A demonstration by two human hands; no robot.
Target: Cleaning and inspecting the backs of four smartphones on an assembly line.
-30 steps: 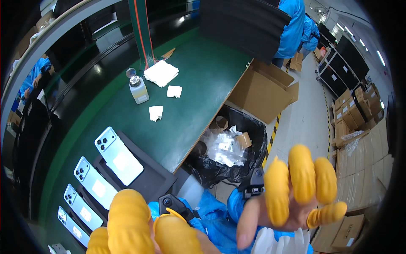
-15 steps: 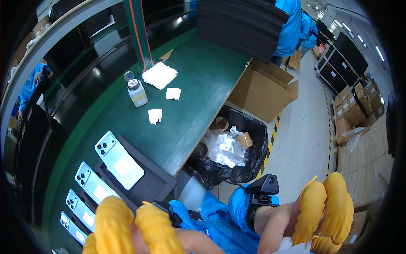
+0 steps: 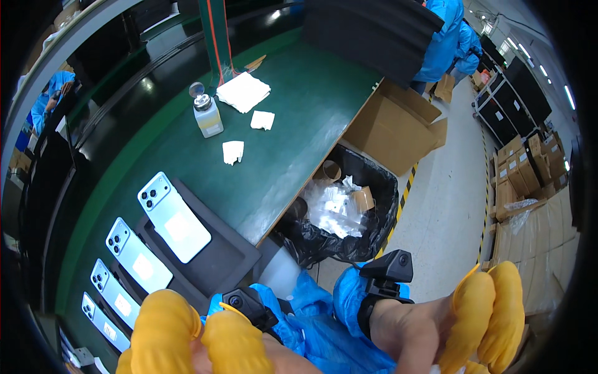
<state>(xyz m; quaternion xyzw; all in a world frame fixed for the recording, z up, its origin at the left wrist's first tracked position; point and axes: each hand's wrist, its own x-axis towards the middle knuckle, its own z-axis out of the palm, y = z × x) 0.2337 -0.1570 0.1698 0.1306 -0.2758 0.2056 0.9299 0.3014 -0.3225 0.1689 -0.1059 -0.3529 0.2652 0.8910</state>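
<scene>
Both my hands wear yellow finger cots. My left hand (image 3: 187, 336) is at the lower edge, just right of the pale blue phones, fingers bent downward; the fingertips and anything in them are hidden. Over the floor at the lower right, my right hand (image 3: 476, 318) has its fingers curled down. A sliver of something whitish shows under them, too little to name. Several phones lie backs up in a slanting row, each with a white label. The farthest phone (image 3: 187, 227) rests on a dark foam tray (image 3: 233, 258), and another phone (image 3: 138, 255) lies beside it.
A green bench (image 3: 280, 153) holds a pump bottle (image 3: 208, 116), a cloth stack (image 3: 244, 91) and two small cloth pieces. Right of its edge are a black-lined bin (image 3: 380, 215) and an open carton (image 3: 395, 128). Two people in blue stand at the back right, another at the left.
The view has shifted, so the bench things sit higher. My right hand's fingers have turned, and the white thing under them shows less. My left wrist camera shows more fully.
</scene>
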